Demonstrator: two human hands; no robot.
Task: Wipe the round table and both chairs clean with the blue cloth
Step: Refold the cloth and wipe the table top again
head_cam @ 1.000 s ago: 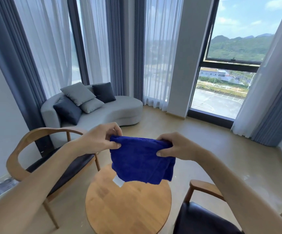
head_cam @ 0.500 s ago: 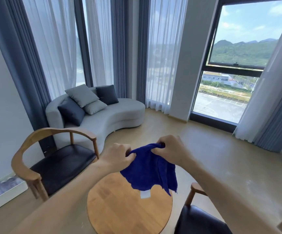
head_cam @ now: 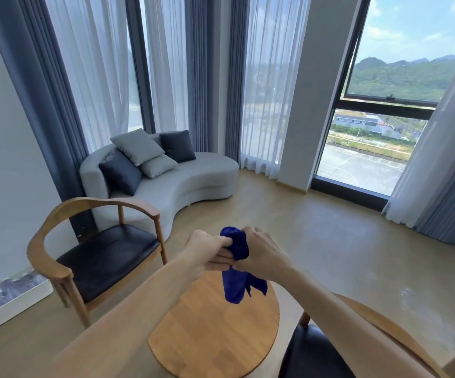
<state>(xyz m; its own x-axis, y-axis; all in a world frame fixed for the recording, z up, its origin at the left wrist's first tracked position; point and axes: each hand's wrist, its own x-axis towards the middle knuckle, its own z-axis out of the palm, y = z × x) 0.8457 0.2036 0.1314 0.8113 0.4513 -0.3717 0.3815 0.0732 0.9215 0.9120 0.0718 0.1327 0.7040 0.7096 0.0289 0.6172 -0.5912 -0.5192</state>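
Note:
Both hands hold the blue cloth bunched up in the air above the round wooden table. My left hand pinches its left side and my right hand grips its right side, the two hands touching. The cloth hangs down in a narrow fold, clear of the tabletop. One wooden chair with a black seat stands left of the table. The second chair sits at the lower right, partly hidden by my right forearm.
A grey curved sofa with several cushions stands behind the left chair. A white tray lies on the floor by the left wall. Curtains and tall windows line the far side; wooden floor stretches to the right.
The hands have come together, gathering the spread cloth into a tight bunch. The view has lifted and pulled back, showing more of the left chair.

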